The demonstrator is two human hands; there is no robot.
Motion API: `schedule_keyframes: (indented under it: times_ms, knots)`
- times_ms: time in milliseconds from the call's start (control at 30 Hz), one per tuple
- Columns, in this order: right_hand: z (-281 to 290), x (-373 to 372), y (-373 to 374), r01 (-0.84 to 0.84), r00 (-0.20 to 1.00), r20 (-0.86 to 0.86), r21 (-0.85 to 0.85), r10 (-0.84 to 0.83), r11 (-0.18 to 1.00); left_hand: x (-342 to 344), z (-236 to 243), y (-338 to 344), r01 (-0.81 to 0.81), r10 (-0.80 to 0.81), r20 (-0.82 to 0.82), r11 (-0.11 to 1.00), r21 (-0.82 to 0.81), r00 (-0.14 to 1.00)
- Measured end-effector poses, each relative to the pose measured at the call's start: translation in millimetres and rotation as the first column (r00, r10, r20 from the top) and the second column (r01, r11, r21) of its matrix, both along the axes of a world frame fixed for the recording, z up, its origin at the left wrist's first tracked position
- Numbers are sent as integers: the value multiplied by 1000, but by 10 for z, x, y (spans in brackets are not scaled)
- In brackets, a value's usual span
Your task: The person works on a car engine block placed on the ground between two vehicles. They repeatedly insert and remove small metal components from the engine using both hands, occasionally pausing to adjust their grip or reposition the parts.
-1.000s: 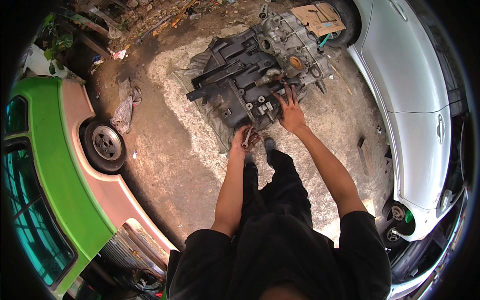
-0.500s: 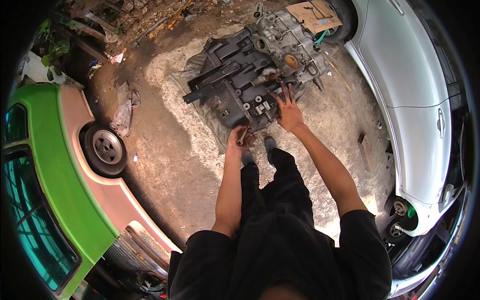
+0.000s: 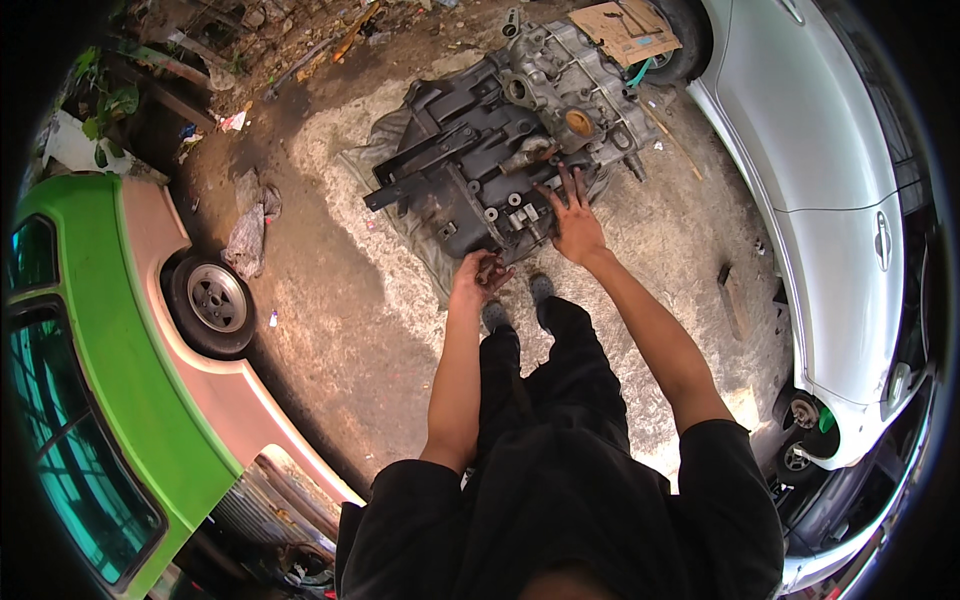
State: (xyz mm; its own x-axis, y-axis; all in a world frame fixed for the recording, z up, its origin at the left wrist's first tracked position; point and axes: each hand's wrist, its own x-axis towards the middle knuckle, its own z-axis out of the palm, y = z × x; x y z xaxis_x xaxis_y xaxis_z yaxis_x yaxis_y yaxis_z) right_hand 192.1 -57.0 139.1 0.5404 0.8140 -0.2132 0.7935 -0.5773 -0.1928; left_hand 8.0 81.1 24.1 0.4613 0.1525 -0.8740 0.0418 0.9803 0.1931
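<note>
A large engine and gearbox assembly lies on the ground in front of me, with a black part (image 3: pixel 440 190) on the left and a bare grey metal casing (image 3: pixel 575 75) on the right. A grey cloth (image 3: pixel 425 265) is spread under it. My left hand (image 3: pixel 478 275) is at the assembly's near edge, its fingers curled round a small wrench (image 3: pixel 488 268) that is mostly hidden by them. To the right, my right hand (image 3: pixel 577 225) rests on the near side of the assembly, fingers spread and holding nothing.
A green and pink vehicle (image 3: pixel 150 330) stands on the left, a silver car (image 3: pixel 830 200) on the right. Cardboard (image 3: pixel 625 32) with tools on it lies beside the far wheel. A crumpled rag (image 3: pixel 248 230) lies on the left; a wooden piece (image 3: pixel 732 300) lies on the right.
My left hand has turned slightly, and the wrench in it shows less than before. The right hand stays spread on the assembly.
</note>
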Motion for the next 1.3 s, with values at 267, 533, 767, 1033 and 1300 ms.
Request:
schedule_keyframes:
  times_ms: [267, 533, 767, 1033, 1300]
  knots:
    - [2, 4, -3, 23, 999, -31, 2, -23, 1000, 5, 34, 92, -99, 103, 47, 992, -73, 994]
    - [-38, 7, -6, 22, 1000, -2, 27, -22, 999, -25, 50, 158, -17, 19, 102, 999, -28, 995]
    - [-14, -4, -2, 30, 999, -21, 19, -30, 999, -135, 136, 95, 56, -29, 202, 990, -126, 979]
    - [-30, -1, -9, 21, 1000, -8, 42, -21, 999, -110, 208, 201, 36, 29, 292, 976, -217, 956]
    - [-6, -4, -1, 34, 999, -21, 19, -33, 999, -199, 399, 149, 35, 20, 334, 987, -159, 942]
